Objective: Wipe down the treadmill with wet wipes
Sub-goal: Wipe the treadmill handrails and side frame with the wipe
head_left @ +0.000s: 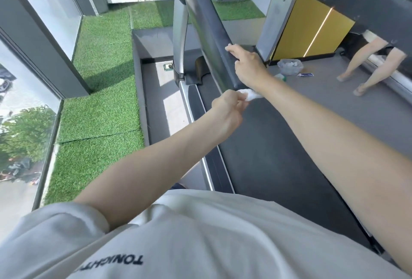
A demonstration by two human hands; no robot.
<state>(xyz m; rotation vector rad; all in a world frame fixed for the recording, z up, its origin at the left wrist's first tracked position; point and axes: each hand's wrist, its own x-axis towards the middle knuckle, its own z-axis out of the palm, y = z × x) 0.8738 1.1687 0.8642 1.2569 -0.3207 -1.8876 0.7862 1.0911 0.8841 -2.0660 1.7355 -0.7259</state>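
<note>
Two hands at the near end of one treadmill [267, 145] handrail [205, 22].
Right hand [247, 64] curled over the rail's lower end, fingertips hidden behind it. Left hand [227, 109] just below, pinching a white wet wipe [250, 95] at the rail's tip, the wipe partly hidden under the right wrist. Console cut off at the top edge. Floor beyond the deck: clear bag [289, 66], white contents hard to make out.
</note>
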